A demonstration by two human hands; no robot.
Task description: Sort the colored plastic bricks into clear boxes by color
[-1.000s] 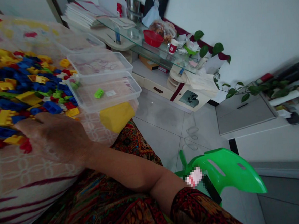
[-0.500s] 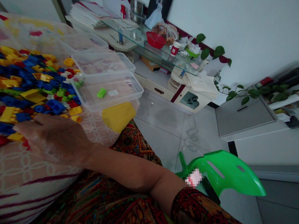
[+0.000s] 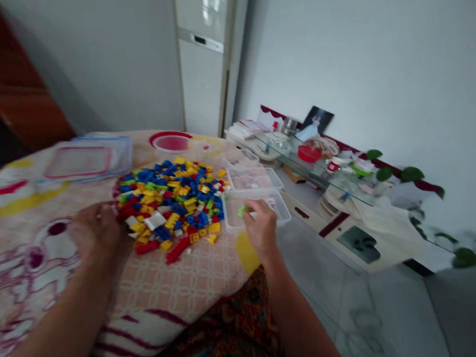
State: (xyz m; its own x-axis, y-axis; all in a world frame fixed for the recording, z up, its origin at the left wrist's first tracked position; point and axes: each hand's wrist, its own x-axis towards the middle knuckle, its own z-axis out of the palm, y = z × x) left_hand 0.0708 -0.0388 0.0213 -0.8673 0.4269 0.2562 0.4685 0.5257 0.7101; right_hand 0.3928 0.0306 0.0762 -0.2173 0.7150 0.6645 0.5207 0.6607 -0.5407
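My left hand (image 3: 101, 229) rests at the left edge of a heaped pile of toy building bricks (image 3: 177, 191) in red, yellow, blue, green and white. Its fingers are curled and blurred, touching or close to red bricks there. My right hand (image 3: 261, 223) reaches over the near clear plastic container (image 3: 283, 212), thumb and fingers pinched together. Bright green brick (image 3: 241, 211) shows right at its fingertips. Whether that piece is held or lies in the container behind them, I cannot tell. A small white label shows beside the fingers.
Two more clear containers (image 3: 276, 178) stand behind the near one. Flat clear lids (image 3: 77, 160) lie at the table's back left, beside a round red-rimmed container (image 3: 171, 142). A patterned cloth (image 3: 212, 278) covers the table. To the right stands a cluttered glass-topped cabinet (image 3: 319, 175).
The view has swung left and back, bringing my left hand and the whole pile into sight. My right hand has moved from the pile's front to the near container.
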